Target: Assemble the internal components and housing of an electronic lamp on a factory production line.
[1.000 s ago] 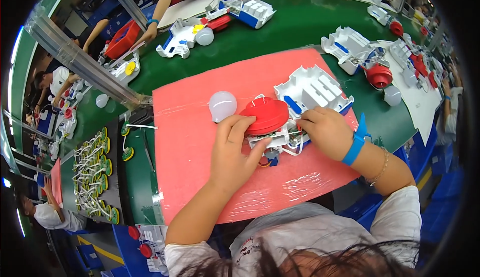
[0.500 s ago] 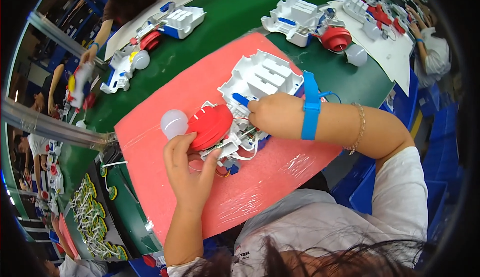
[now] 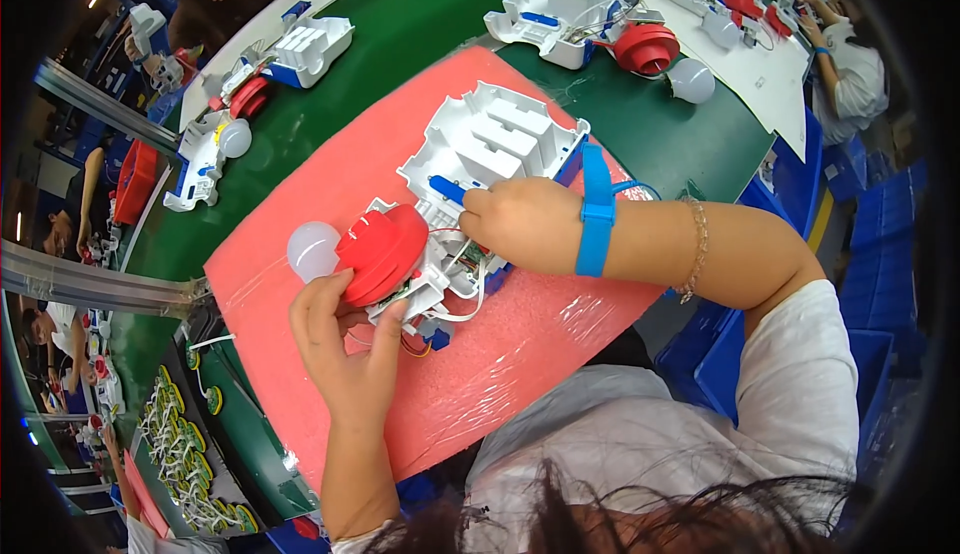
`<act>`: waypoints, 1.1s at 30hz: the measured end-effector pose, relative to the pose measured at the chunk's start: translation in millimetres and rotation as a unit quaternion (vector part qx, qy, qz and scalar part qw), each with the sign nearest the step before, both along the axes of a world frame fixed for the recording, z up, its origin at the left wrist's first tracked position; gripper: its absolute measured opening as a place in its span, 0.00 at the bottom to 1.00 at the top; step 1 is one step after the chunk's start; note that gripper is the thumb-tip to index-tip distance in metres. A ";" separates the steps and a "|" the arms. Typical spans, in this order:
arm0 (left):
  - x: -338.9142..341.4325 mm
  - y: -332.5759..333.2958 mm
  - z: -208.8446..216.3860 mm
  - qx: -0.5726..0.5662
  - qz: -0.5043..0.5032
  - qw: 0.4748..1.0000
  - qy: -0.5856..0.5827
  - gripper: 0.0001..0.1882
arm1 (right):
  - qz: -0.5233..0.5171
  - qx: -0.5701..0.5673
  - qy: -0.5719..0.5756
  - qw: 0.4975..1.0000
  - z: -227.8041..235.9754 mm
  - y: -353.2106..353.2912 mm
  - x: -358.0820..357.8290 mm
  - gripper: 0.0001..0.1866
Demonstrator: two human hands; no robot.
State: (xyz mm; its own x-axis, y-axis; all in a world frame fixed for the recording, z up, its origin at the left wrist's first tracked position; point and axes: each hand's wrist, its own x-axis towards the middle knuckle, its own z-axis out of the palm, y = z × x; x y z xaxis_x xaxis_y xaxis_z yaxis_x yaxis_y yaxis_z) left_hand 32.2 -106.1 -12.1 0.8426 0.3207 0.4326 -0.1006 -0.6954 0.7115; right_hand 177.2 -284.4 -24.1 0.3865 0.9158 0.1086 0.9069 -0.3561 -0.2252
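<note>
A partly opened white plastic device lies on the pink foam mat (image 3: 560, 324). Its white housing (image 3: 490, 144) has raised blocks and a blue strip (image 3: 447, 189). Attached by wires is a white frame with a red ridged round part (image 3: 385, 254) and a milky ball-shaped cover (image 3: 314, 252). My left hand (image 3: 350, 344) grips the frame from below, fingertips at the red part and thumb on the frame's near edge. My right hand (image 3: 515, 222) is closed over the wires between frame and housing, beside the blue strip. Its fingertips are hidden, and I cannot tell what they hold.
Similar open devices (image 3: 550, 19) stand on the green bench (image 3: 400, 39). Several green round parts with white leads (image 3: 180, 444) lie at the lower left. A metal rail (image 3: 100, 279) crosses the left. Blue bins (image 3: 700, 354) stand at the right. Co-workers sit around the bench.
The whole scene has shifted left in the view. Both my hands keep their places on the device. A co-worker across the bench has raised a hand; the white part held out at far left has moved.
</note>
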 end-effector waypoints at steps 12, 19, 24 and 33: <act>-1.8 1.3 -1.8 0.001 -0.013 1.000 -0.010 0.25 | 0.019 -0.018 -0.022 0.999 1.1 -6.3 2.8 0.07; -1.1 0.6 -0.4 0.007 -0.010 1.000 -0.001 0.26 | 0.016 -0.026 0.006 1.000 1.8 -5.2 4.7 0.07; -0.4 1.4 -4.6 0.003 -0.015 1.000 -0.002 0.26 | -0.004 -0.013 0.023 1.000 3.7 -3.6 2.8 0.08; 0.6 1.9 -8.2 -0.009 -0.018 1.000 0.012 0.26 | -0.019 -0.045 0.049 0.998 3.3 -0.3 8.5 0.08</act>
